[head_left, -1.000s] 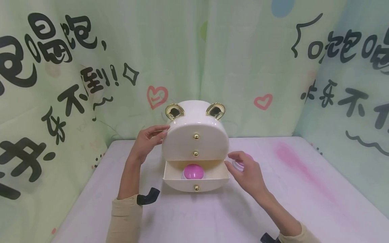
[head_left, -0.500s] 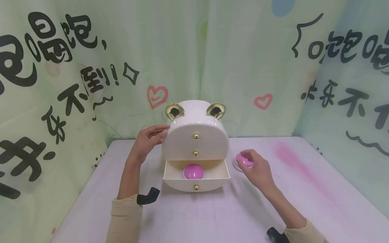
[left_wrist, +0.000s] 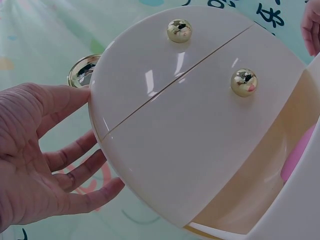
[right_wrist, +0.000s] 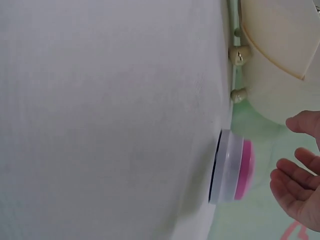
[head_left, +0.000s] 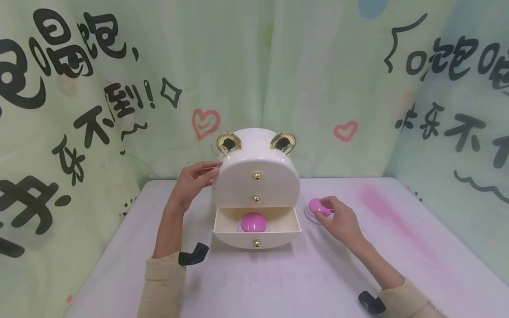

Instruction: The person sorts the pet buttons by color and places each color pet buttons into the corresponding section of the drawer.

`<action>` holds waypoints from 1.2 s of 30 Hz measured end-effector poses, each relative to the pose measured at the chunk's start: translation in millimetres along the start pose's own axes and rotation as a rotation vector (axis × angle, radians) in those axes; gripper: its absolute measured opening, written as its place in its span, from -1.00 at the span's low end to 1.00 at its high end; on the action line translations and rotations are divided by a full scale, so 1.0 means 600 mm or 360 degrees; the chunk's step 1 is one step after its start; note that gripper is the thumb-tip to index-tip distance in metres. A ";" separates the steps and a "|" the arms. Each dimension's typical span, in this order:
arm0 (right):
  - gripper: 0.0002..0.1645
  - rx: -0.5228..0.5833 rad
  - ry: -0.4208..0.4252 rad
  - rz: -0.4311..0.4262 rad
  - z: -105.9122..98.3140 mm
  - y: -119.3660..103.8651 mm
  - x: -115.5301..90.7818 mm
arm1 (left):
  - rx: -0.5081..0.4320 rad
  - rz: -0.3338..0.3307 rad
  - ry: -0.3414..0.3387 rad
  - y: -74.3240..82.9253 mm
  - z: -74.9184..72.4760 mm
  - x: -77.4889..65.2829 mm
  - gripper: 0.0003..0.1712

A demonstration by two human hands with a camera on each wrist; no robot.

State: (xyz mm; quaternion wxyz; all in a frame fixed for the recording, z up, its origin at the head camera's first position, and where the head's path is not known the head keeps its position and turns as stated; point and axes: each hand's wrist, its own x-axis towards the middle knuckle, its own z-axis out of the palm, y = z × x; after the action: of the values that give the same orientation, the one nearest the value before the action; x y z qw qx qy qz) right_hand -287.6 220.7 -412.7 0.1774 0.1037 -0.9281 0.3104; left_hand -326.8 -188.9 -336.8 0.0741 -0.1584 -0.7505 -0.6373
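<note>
A white rounded storage box [head_left: 256, 184] with gold-rimmed ears stands mid-table, its bottom drawer [head_left: 234, 238] pulled out. In that drawer sits a round white piece with a pink domed top [head_left: 253, 222]. My left hand [head_left: 188, 184] touches the box's left side, thumb and fingertips spread along its edge in the left wrist view. Right of the box, a second pink-domed round piece [head_left: 316, 206] rests on the table. My right hand [head_left: 342, 220] hovers just over it with fingers loosely bent; the right wrist view shows a gap between the hand [right_wrist: 302, 185] and the piece [right_wrist: 232, 167].
Gold knobs [head_left: 256, 176] line the front of the box. Behind the table [head_left: 254, 287] hangs a pale green curtain [head_left: 310, 88] with dark lettering and red hearts. A pink smear [head_left: 389, 212] marks the cloth at the right.
My right hand has moved right, from beside the open drawer to over the pink-domed piece on the table. The left hand stays against the box.
</note>
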 end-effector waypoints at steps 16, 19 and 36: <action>-0.36 -0.0078 -0.0128 -0.0094 0.002 0.048 0.026 | 0.0016 0.0004 -0.0015 0.004 0.000 0.003 -0.57; -0.31 -0.0050 -0.0154 -0.0097 0.003 0.057 0.033 | 0.0018 0.0002 -0.0011 0.005 0.000 0.002 -0.57; -0.27 0.0053 -0.0327 -0.0017 0.012 0.086 0.060 | -0.0003 -0.0007 0.0000 0.005 0.000 0.001 -0.58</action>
State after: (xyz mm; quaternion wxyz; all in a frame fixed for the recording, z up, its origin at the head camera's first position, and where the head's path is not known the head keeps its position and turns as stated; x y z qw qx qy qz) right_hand -338.3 253.6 -431.7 0.0812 0.1427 -0.9356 0.3126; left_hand -326.3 -188.3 -334.0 0.0724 -0.1567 -0.7502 -0.6382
